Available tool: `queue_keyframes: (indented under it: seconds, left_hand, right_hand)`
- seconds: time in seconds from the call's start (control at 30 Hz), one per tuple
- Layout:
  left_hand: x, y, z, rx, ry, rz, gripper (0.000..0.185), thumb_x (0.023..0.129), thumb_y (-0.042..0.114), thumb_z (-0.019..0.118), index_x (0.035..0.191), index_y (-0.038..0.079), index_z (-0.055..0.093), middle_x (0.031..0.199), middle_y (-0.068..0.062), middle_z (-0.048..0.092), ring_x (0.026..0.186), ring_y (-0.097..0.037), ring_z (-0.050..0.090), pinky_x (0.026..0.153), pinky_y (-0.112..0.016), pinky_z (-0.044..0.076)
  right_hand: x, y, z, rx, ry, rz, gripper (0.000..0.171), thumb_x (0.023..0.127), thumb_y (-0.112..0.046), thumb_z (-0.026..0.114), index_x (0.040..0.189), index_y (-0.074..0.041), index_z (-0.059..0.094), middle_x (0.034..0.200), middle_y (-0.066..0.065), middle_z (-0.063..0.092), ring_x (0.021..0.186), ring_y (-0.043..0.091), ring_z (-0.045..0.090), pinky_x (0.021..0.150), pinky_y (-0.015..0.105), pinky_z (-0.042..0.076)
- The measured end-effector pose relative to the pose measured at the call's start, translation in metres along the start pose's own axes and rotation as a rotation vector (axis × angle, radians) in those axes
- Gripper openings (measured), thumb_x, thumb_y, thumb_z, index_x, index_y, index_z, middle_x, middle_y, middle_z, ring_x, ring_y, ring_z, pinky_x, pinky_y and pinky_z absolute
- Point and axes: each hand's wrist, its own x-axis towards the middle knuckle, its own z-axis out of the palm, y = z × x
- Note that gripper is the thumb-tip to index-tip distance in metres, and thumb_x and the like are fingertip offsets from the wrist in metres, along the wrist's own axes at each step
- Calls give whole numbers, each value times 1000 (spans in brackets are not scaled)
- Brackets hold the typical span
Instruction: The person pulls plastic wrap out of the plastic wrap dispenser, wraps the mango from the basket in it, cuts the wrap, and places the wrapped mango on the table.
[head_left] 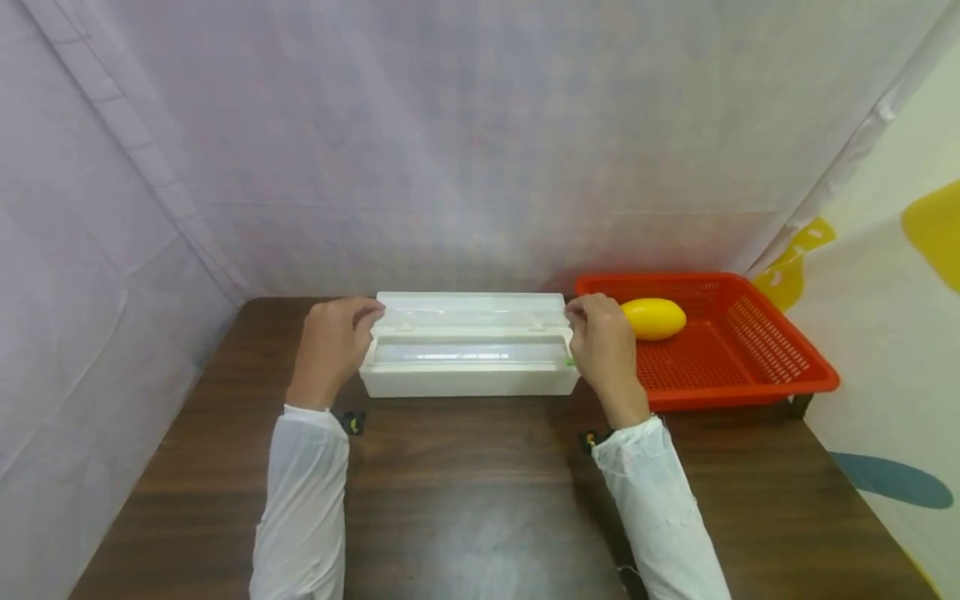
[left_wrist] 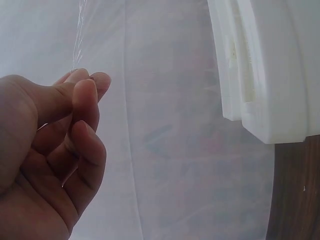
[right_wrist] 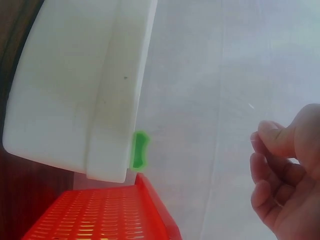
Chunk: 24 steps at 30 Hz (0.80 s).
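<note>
A long white cling film dispenser (head_left: 472, 383) lies on the table with its lid (head_left: 468, 300) raised at the back and a clear roll inside. My left hand (head_left: 330, 346) is at its left end, thumb and fingertips pinching the gathered edge of the clear cling film (left_wrist: 78, 42). At the other end, my right hand (head_left: 606, 346) pinches the film's opposite corner between thumb and forefinger. Between both hands the film spans above the roll, hard to see except for faint glints. A green slider (right_wrist: 139, 150) sits at the dispenser's right end.
Close to the right of the dispenser stands a red slotted basket (head_left: 750, 393) with a yellow oval fruit (head_left: 656, 319) inside. The dark wooden table (head_left: 465, 500) ends at a pale curtain (head_left: 480, 167) behind, with another at the left.
</note>
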Motion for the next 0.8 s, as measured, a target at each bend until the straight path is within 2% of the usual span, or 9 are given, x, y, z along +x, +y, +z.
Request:
queue_keyframes:
  seconds: [0.2,0.3,0.47,0.8]
  left_hand:
    - [-7,-2,0,3,-8,-21,16,97,9,66,105,0,76,103,-20,76,96,-39,73,85,-52,58]
    - [-10,-2,1,0,12,-6,15,96,7,66,104,0,76,102,-19,76,94,-39,73,84,-52,58]
    - [-7,-2,0,-7,74,58,14,95,5,67,102,-1,77,98,-19,77,90,-38,74,80,-52,59]
    - [0,6,-8,-6,115,87,14,95,5,67,101,-1,77,99,-19,77,90,-36,74,81,-50,59]
  right_hand:
    - [-6,-4,-2,-9,-47,28,8,91,-4,71,98,-1,71,93,16,70,83,33,62,84,47,56]
    - [-7,-5,-3,-15,-56,24,9,91,-4,71,99,-1,71,94,16,70,84,33,62,85,45,56]
    - [-2,-6,-6,-14,-33,16,8,91,-3,71,99,-2,70,93,16,68,86,33,61,84,45,56]
    - [3,-8,-11,20,39,-15,7,91,-1,70,98,-1,69,94,16,68,86,34,62,83,48,56]
